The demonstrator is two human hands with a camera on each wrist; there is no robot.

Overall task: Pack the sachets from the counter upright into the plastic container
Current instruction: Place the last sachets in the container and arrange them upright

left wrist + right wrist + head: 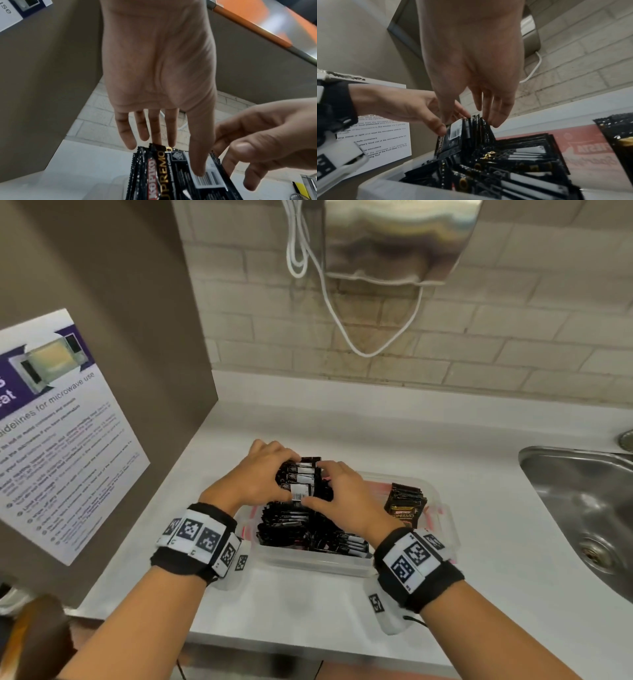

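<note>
A shared pantry or office kitchenette: a white counter point(445, 440) carries a steel sink point(575, 491) at its right end, a printed microwave-use notice point(65, 433) hangs on the panel left of the sink, and pale brick-pattern wall tiles point(479, 330) rise behind it.

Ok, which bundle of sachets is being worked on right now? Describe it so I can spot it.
Start at the steel sink on the right and go left along the white counter to the clear plastic container. At its far left end, the left hand and right hand pinch one fan of black sachets. Unlike the packed rows, it sticks up above them, barcode showing.
</note>
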